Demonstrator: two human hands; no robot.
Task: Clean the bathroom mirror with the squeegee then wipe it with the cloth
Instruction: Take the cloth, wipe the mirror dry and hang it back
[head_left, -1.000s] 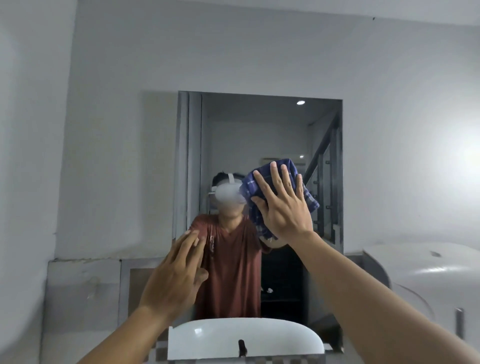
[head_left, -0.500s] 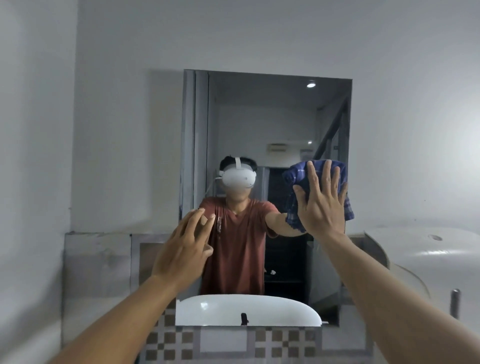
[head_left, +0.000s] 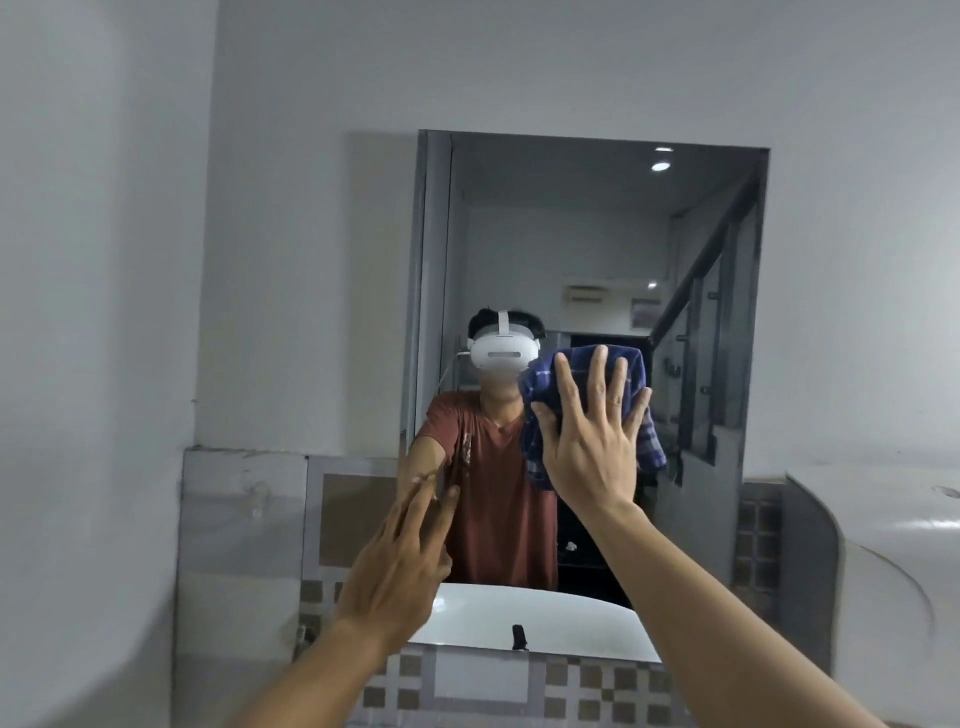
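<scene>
The rectangular bathroom mirror (head_left: 582, 249) hangs on the white wall ahead. A blue checked cloth (head_left: 540, 384) is pressed flat against the glass near its middle, under the spread palm of my right hand (head_left: 589, 441). My left hand (head_left: 397, 564) is raised near the mirror's lower left edge, fingers straight and loosely apart, holding nothing. Whether it touches the glass I cannot tell. No squeegee is in view.
The mirror reflects a person in a red shirt, a white basin (head_left: 524, 618) and a stair rail. Patterned tiles (head_left: 587, 686) run below the mirror. A large white rounded surface (head_left: 893, 561) juts in on the right. Plain wall fills the left.
My right hand slid the cloth right across the glass, then back left toward the middle. The view shifted so more of the mirror shows. My left hand stayed near the lower left edge.
</scene>
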